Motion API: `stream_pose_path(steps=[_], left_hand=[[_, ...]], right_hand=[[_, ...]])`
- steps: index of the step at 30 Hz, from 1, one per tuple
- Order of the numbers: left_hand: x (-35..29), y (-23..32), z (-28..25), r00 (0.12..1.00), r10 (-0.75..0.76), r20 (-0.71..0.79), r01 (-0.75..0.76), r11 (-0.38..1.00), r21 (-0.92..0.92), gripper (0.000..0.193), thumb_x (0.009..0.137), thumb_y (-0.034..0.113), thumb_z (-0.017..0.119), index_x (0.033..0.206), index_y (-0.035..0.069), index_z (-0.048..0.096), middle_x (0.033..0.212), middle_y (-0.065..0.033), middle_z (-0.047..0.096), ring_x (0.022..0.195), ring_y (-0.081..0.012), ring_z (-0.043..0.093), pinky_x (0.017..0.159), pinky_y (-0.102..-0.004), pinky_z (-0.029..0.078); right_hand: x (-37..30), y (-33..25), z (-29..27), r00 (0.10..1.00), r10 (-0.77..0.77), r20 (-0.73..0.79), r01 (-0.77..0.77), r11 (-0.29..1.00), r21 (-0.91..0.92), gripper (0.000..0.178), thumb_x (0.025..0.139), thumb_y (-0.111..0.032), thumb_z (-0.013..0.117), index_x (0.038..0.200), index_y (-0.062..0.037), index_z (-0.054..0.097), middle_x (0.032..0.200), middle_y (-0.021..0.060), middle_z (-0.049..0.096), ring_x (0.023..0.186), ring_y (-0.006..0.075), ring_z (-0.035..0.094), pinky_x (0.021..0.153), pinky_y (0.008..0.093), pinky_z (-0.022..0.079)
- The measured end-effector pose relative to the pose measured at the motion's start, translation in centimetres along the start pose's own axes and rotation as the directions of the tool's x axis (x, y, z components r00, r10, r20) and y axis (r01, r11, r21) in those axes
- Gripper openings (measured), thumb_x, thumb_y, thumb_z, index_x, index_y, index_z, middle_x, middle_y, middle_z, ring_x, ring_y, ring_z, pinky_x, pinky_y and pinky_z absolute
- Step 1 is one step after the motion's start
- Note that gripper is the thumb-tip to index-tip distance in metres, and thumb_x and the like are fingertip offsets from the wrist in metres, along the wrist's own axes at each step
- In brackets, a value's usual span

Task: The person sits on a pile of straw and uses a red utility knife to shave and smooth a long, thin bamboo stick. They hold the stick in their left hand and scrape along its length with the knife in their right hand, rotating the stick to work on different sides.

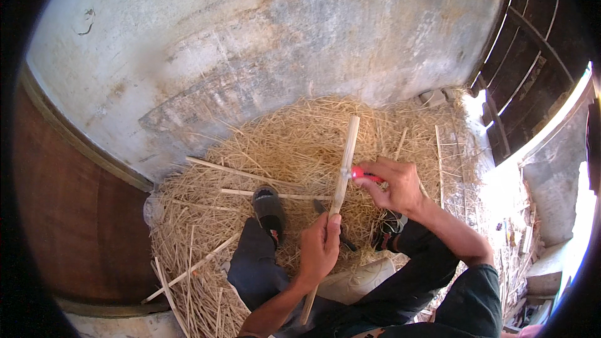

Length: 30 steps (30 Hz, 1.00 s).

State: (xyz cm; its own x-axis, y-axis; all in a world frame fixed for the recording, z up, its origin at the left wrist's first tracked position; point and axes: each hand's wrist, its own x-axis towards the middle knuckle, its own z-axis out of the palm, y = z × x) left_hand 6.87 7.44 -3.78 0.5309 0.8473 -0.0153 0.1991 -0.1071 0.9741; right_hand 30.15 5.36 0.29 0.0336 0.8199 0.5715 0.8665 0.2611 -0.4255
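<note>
My left hand (319, 247) is wrapped round the lower part of a long pale bamboo strip (348, 150), which stands tilted, its upper end leaning away to the right. The strip's lower end comes out beneath the hand, over my lap. In my right hand (395, 186) is a small tool with a red and black handle (365, 174), closed in the fingers. Its pale metal-looking tip meets the strip above my left hand; the exact kind of tool cannot be made out. A dark object (320, 206), partly hidden behind the strip and left hand, lies between my feet.
Straw (300, 131) covers the ground. Several loose strips (250, 172) lie across it on the left. My shoes (269, 209) rest on the straw. A stained wall (282, 50) rises ahead, a brown panel (75, 206) stands left, and dark slatted boards (526, 56) are at right.
</note>
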Motion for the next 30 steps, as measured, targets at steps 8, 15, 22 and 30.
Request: stream_pose_path(steps=[8,15,22,30], left_hand=[[-0.8,0.0,0.1,0.997,0.06,0.044,-0.062,0.998,0.033,0.036,0.113,0.03,0.052,0.089,0.003,0.057,0.061,-0.0003,0.047,0.054,-0.008,0.044,0.051,-0.0332,0.036],[0.1,-1.2,-0.9,0.999,-0.001,0.043,0.002,0.999,-0.036,0.036,0.112,0.031,0.055,0.093,0.001,0.06,0.062,-0.0044,0.054,0.055,-0.011,0.052,0.053,-0.0341,0.041],[0.4,-0.6,-0.7,0.998,-0.063,0.019,0.065,0.992,-0.109,0.036,0.111,0.033,0.056,0.099,0.0,0.062,0.064,-0.0047,0.057,0.058,-0.0111,0.056,0.056,-0.0311,0.046],[0.6,-1.2,-0.3,0.999,0.009,-0.032,-0.011,0.997,-0.073,0.034,0.111,0.032,0.056,0.097,0.001,0.061,0.061,-0.0037,0.054,0.054,-0.0113,0.053,0.053,-0.0336,0.042]], right_hand=[[3.9,3.8,-2.2,0.944,0.209,-0.256,-0.214,0.977,0.009,0.022,0.095,-0.027,0.078,0.107,-0.0084,0.081,0.09,0.0125,0.079,0.066,0.0182,0.071,0.058,0.0324,0.056],[3.1,5.1,-4.2,0.917,0.296,-0.268,-0.305,0.952,0.009,0.022,0.095,-0.021,0.076,0.109,-0.0044,0.08,0.093,0.0139,0.079,0.068,0.0214,0.072,0.064,0.0349,0.058],[-0.2,-0.1,0.8,0.997,-0.069,0.041,0.063,0.99,0.13,0.025,0.089,-0.025,0.083,0.11,-0.0109,0.079,0.082,0.0065,0.072,0.063,0.0249,0.071,0.056,0.0368,0.057],[-0.5,-0.7,1.4,0.997,-0.061,0.048,0.056,0.994,0.098,0.024,0.088,-0.022,0.084,0.109,-0.0102,0.08,0.08,0.0061,0.072,0.06,0.0226,0.07,0.052,0.0342,0.054]])
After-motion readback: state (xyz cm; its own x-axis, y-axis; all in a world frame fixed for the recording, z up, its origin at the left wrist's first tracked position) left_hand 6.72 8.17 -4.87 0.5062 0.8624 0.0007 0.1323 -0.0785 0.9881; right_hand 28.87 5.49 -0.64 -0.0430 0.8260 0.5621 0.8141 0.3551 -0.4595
